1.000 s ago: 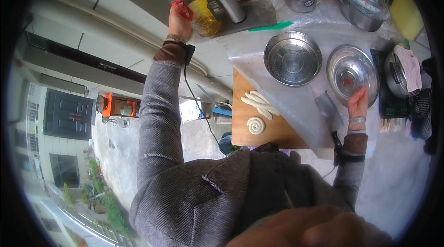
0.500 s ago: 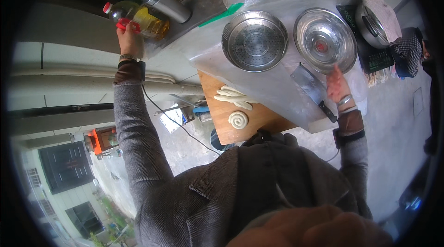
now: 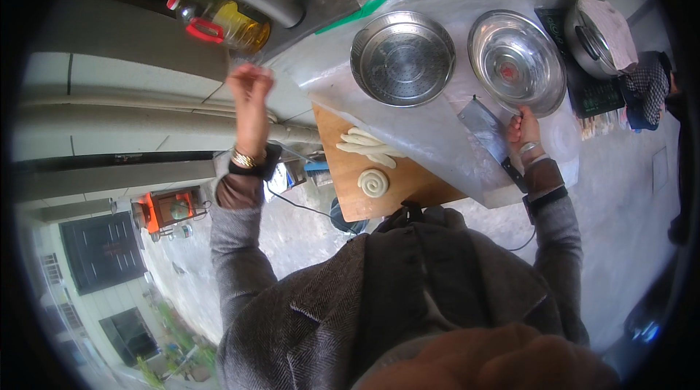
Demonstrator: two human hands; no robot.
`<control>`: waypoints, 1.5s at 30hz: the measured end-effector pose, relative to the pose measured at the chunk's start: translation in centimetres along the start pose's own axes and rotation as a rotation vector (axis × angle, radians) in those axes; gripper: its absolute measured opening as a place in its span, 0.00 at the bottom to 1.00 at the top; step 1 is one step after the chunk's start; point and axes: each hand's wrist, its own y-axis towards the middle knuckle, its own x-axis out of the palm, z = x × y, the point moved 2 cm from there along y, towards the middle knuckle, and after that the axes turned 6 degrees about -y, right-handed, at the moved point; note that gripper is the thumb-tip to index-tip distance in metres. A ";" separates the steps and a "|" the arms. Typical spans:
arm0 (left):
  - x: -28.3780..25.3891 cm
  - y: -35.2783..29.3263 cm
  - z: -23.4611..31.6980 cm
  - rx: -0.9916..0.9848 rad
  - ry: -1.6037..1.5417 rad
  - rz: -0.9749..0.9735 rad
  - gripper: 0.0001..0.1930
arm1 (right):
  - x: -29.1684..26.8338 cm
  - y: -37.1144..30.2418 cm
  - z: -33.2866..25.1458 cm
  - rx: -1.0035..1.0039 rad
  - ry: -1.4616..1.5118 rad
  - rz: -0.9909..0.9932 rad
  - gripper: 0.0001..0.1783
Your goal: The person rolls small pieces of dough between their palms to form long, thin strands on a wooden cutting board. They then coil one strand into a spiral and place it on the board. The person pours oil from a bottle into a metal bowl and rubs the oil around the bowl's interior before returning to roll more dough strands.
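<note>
My left hand (image 3: pixel 250 102) is in the air below the oil bottle (image 3: pixel 227 24), apart from it. Its fingers are loosely bent, slightly blurred and apart, with nothing in them. The bottle has a red cap and red handle and stands on the ledge, part full of yellow oil. At the near rim of a shiny metal bowl (image 3: pixel 504 40), my right hand (image 3: pixel 523 129) has its fingers closed on the edge. The bowl looks a little tilted. Beneath that hand lies a cleaver (image 3: pixel 485 127) with a black handle. Left of the bowl stands a perforated steamer pan (image 3: pixel 402 62).
A wooden board (image 3: pixel 343 189) holds several dough strips (image 3: pixel 368 145) and a coiled dough roll (image 3: pixel 372 183). Plastic sheeting (image 3: pixel 430 131) covers part of it. A steel flask (image 3: pixel 266 0) stands by the bottle. A cloth-topped pot (image 3: pixel 594 40) sits on a black cooktop (image 3: pixel 594 98).
My left hand has let go of the oil bottle's handle and moved down, toward me. My right hand has closed on the bowl's near rim, and the bowl has tipped slightly.
</note>
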 end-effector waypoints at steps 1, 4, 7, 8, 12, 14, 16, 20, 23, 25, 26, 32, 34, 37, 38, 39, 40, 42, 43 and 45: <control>1.7 -1.8 0.1 -0.021 -0.066 -0.044 0.18 | 0.1 -0.5 0.0 0.019 0.015 -0.028 0.26; 6.5 -6.6 0.2 -0.281 -0.127 -0.257 0.17 | -0.2 -3.4 -0.6 -0.031 0.008 -0.108 0.26; 11.6 -10.3 -0.2 -0.580 -0.141 -0.542 0.29 | -1.1 -8.7 -0.6 -0.063 -0.078 -0.189 0.28; 13.0 -11.4 -0.3 -0.617 -0.187 -0.554 0.29 | -1.3 -10.7 -0.4 -0.049 -0.114 -0.218 0.28; 15.9 -14.7 -1.0 -0.726 -0.383 -0.538 0.30 | -1.6 -18.3 1.8 -0.137 -0.234 -0.136 0.21; 15.4 -16.1 -1.5 -0.784 -0.451 -0.600 0.32 | -0.9 -21.0 3.6 -0.123 -0.323 -0.215 0.18; 13.9 -17.8 -2.1 -0.836 -0.513 -0.580 0.29 | -0.2 -22.7 5.5 -0.088 -0.436 -0.236 0.20; 9.5 -21.3 -3.6 -0.897 -0.556 -0.414 0.19 | 1.2 -26.4 6.9 -0.007 -1.121 -0.423 0.32; 7.0 -23.6 -4.6 -0.859 -0.618 -0.380 0.18 | 4.0 -28.9 5.8 -0.324 -0.835 -0.383 0.33; 6.1 -24.8 -4.9 -0.866 -0.568 -0.386 0.18 | 7.0 -29.4 5.9 -0.609 -0.708 -0.231 0.26; 5.8 -25.3 -4.9 -0.853 -0.552 -0.398 0.18 | 9.0 -28.9 6.1 -0.737 -0.799 -0.192 0.19; 4.3 -27.8 -3.6 -0.662 -0.387 -0.423 0.19 | 18.3 -24.7 15.3 -1.581 -1.667 -0.006 0.41; 3.5 -28.3 -3.6 -0.622 -0.395 -0.424 0.19 | 19.1 -24.7 16.7 -1.586 -1.739 -0.138 0.45; 2.5 -28.6 -4.1 -0.567 -0.367 -0.440 0.32 | 19.3 -26.2 16.5 -1.588 -1.987 -0.665 0.46; 2.1 -28.7 -4.3 -0.572 -0.373 -0.429 0.33 | 19.4 -26.4 15.5 -1.558 -2.096 -0.731 0.46; 2.0 -28.8 -4.4 -0.554 -0.332 -0.459 0.34 | 19.5 -26.5 14.7 -1.479 -2.231 -0.872 0.46; 1.8 -29.0 -4.4 -0.539 -0.295 -0.489 0.34 | 19.6 -26.6 14.6 -1.381 -2.454 -0.967 0.45; 1.6 -29.3 -4.2 -0.524 -0.260 -0.510 0.35 | 20.4 -27.0 14.2 -1.582 -2.231 -0.488 0.46; 1.4 -29.3 -3.9 -0.519 -0.258 -0.503 0.36 | 20.7 -27.0 14.2 -1.594 -2.185 -0.168 0.46; 1.2 -29.5 -3.2 -0.503 -0.260 -0.461 0.31 | 21.3 -27.9 16.0 -1.545 -2.036 -0.310 0.47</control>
